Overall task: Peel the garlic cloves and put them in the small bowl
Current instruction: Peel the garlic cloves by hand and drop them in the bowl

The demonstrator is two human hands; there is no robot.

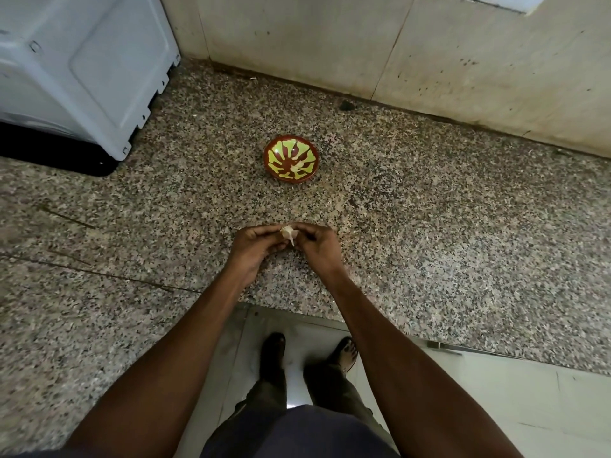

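A small red-brown bowl [291, 159] with a yellow-green pattern stands on the speckled granite counter, with pale garlic pieces [298, 166] lying in it. Nearer to me, my left hand [256, 247] and my right hand [316, 244] meet over the counter. Both pinch one whitish garlic clove [289, 233] between their fingertips; a thin strip of skin hangs down from it. The hands are a short way in front of the bowl and do not touch it.
A white appliance [86, 71] on a black base fills the back left of the counter [463, 226]. A tiled wall [396, 44] runs along the back. The counter's front edge has a cut-out where I stand, with my feet on the pale floor below.
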